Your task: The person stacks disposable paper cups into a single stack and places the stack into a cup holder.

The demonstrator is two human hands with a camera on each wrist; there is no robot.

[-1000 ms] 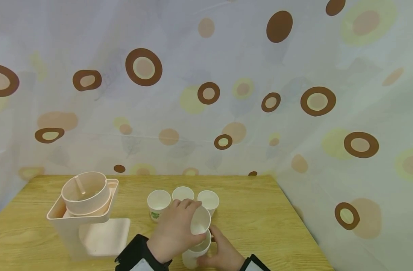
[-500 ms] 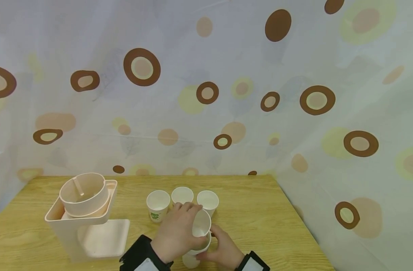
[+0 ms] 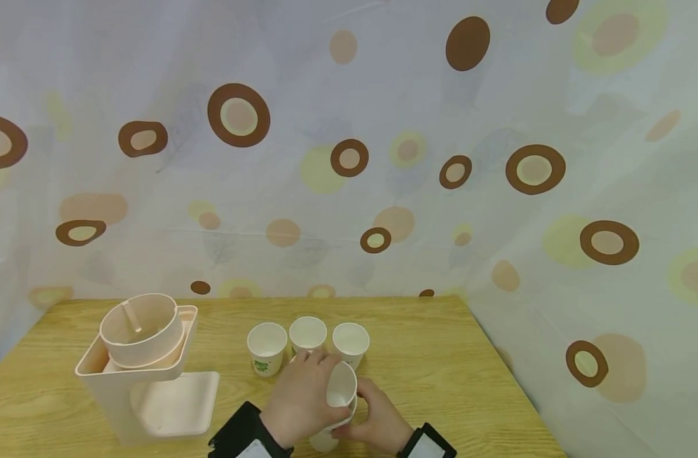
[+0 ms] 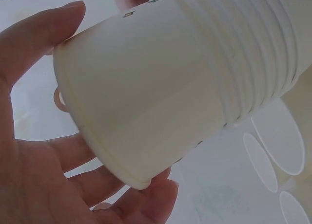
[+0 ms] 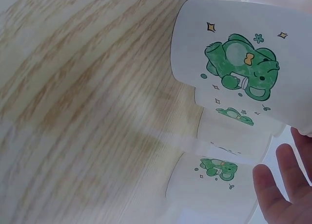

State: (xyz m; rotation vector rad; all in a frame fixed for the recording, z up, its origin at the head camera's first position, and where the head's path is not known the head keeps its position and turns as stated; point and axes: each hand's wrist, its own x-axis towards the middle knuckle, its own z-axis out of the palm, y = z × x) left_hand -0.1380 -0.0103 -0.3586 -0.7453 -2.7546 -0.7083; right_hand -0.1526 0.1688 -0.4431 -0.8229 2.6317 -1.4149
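Observation:
My left hand [image 3: 302,402] holds a white paper cup [image 3: 342,384] by its rim, with thumb and fingers on opposite sides. In the left wrist view, the body of this paper cup [image 4: 131,92] runs into a stack of nested paper cups [image 4: 243,48], whose several rims lie close together. The stack is tilted, its lower end [image 3: 325,441] towards me. My right hand [image 3: 381,421] grips the stack from the right side, just below the upper cup. The right wrist view shows a green bear print on the nearest paper cup [image 5: 234,53], with the right fingers [image 5: 287,173] near its rim.
Behind my hands, three paper cups stand upright: a left cup [image 3: 267,359], a middle cup [image 3: 307,336] and a right cup [image 3: 351,342]. A cream plastic appliance with a round bowl [image 3: 142,337] and flat base [image 3: 180,407] stands left on the wooden table [image 3: 440,381].
My left hand has shifted slightly right and down with the upper cup. Its rim now appears closer to the rim beneath it. My right hand keeps its grip on the stack.

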